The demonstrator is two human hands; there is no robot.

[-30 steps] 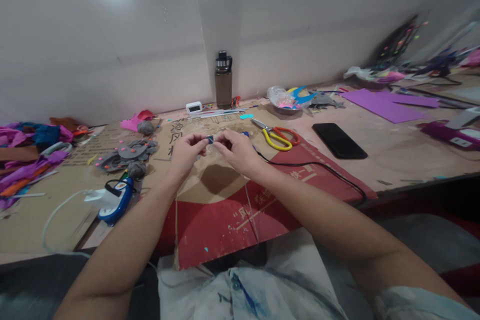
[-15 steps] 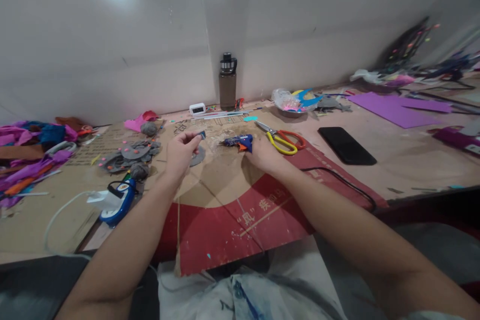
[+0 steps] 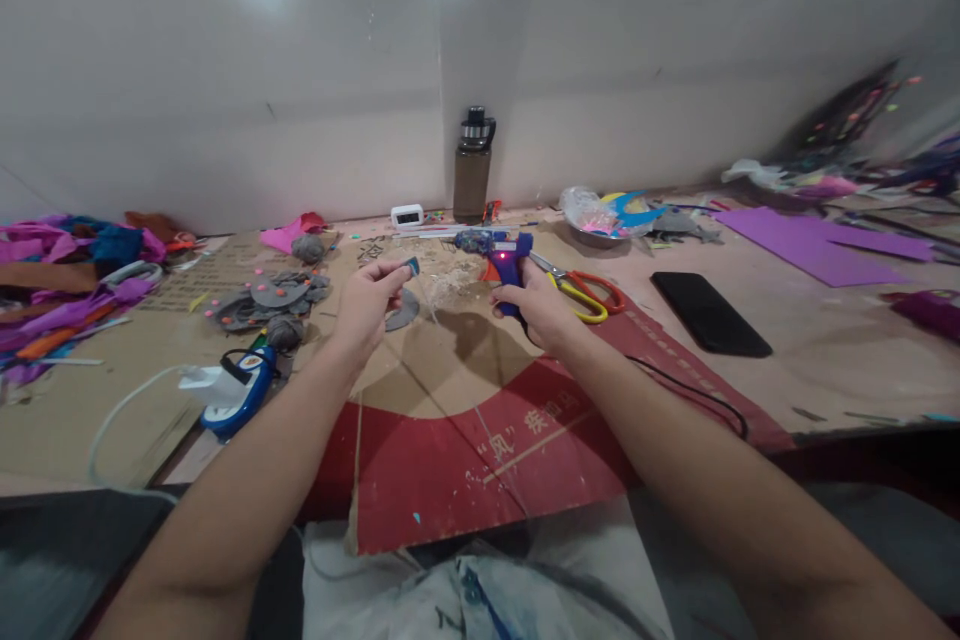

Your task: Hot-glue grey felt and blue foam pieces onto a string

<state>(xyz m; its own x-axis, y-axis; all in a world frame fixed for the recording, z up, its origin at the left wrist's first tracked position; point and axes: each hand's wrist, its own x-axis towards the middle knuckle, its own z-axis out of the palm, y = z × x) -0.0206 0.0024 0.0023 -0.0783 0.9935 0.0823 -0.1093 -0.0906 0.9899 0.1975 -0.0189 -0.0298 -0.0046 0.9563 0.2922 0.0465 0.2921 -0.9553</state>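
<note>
My right hand [image 3: 534,300] is wrapped round the handle of a blue glue gun [image 3: 507,268], held up above the cardboard with its nozzle toward the left and a small red light on its body. Between the thumb and fingers of my left hand [image 3: 367,298] is a small dark blue piece [image 3: 412,266], too small to make out further. A grey felt disc [image 3: 405,310] lies on the cardboard [image 3: 420,380] just beyond that hand, partly hidden by it. Clumps of dried clear glue [image 3: 454,286] lie below the nozzle.
Scissors [image 3: 592,295] with red and yellow handles and a black phone [image 3: 709,313] lie to the right. A bottle [image 3: 472,170] stands at the wall. Grey felt pieces [image 3: 270,300] and a blue power strip [image 3: 244,395] are on the left; a black cord [image 3: 697,390] runs right.
My right hand has lifted the glue gun off the cardboard and turned it upright, uncovering the dried glue. The left hand still pinches the small blue piece. The view has shifted slightly.
</note>
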